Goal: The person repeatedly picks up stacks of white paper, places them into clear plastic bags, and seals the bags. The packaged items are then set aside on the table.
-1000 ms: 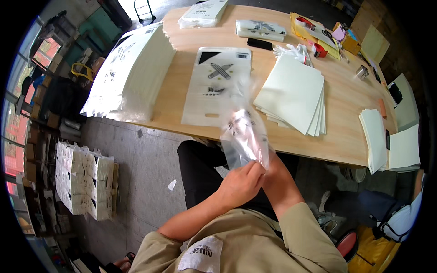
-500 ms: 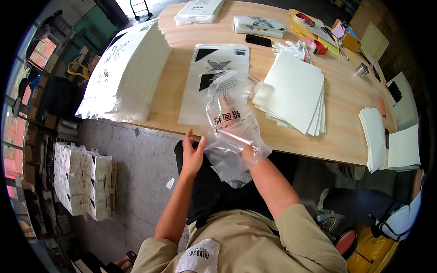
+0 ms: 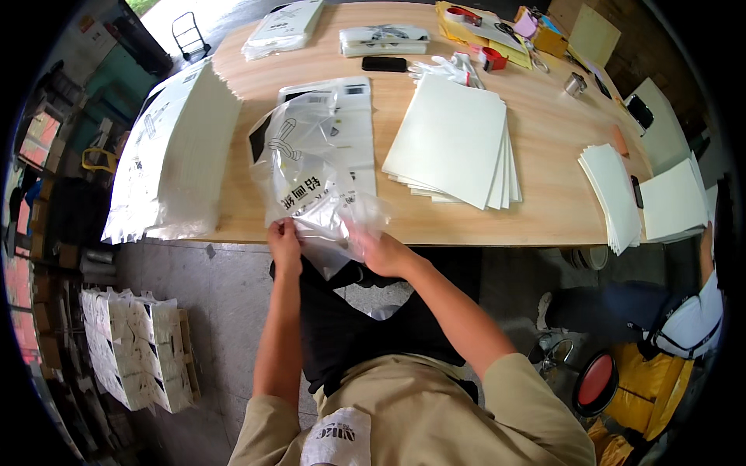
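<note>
A clear plastic bag (image 3: 299,159) with black printing and a pencil-like drawing hangs crumpled between my hands at the table's near edge. Its lower edge is pinched by my left hand (image 3: 285,242), whose fingers are closed. My right hand (image 3: 381,250) is at the bag's lower right, its fingers under the film; glare and blur hide how they are bent. Beneath and behind the bag lies a flat printed plastic bag (image 3: 356,128). Right of it, a fanned stack of white paper sheets (image 3: 451,136) rests on the table (image 3: 548,182).
A tall pile of printed bags (image 3: 167,147) stands at the table's left. Farther back are wrapped packs (image 3: 385,39), a phone (image 3: 384,64), white gloves (image 3: 447,70) and red tape (image 3: 492,58). More paper (image 3: 610,194) lies right, near another person (image 3: 684,326). Stacked packs (image 3: 140,349) sit on the floor.
The bag has swung left, and my left hand has closed on its edge. My right hand, earlier inside it to the wrist, has drawn back toward its lower edge. The view has shifted right.
</note>
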### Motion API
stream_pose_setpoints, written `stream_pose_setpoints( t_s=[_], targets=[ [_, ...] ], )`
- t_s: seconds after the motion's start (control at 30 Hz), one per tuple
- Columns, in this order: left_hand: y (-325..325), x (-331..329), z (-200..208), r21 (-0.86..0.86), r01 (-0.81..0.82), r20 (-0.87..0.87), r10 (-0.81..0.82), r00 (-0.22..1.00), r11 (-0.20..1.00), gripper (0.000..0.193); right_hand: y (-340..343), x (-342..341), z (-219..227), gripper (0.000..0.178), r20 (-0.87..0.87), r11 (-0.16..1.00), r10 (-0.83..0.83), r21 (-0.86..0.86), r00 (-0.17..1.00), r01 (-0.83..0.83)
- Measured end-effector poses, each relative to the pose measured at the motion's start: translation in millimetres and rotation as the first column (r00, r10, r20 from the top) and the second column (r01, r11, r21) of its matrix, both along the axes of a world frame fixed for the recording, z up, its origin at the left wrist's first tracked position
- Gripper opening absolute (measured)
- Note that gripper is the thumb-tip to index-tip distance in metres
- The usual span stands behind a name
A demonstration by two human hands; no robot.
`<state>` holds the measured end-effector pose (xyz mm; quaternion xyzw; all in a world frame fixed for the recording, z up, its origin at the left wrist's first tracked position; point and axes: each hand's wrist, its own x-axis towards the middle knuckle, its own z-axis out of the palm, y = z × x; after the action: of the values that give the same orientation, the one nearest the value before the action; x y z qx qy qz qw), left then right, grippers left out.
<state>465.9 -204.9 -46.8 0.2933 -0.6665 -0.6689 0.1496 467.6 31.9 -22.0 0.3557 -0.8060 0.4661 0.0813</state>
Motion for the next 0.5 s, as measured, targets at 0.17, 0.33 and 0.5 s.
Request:
stream_pose_setpoints(
  t_s=[0.17, 0.33, 0.5],
  targets=[
    [-37, -11, 3, -0.111, 0.111, 0.039, -0.108, 0.993, 0.988, 0.017, 145, 31, -38, 0.018, 0.868, 0.65, -0.152, -0.273, 0.473, 0.709],
    [-69, -4, 0, -0.102, 0.158, 0.097, -0.148, 0.984, 0.982, 0.021, 181, -6, -26, 0.03, 0.958, 0.208, 0.012, -0.282, 0.286, 0.937],
    [-69, 4, 8, -0.177, 0.082, 0.139, -0.057, 0.989, 0.981, 0.031, 188, -25, -17, 0.028, 0.984, 0.252, -0.087, -0.129, 0.156, 0.959]
  ],
)
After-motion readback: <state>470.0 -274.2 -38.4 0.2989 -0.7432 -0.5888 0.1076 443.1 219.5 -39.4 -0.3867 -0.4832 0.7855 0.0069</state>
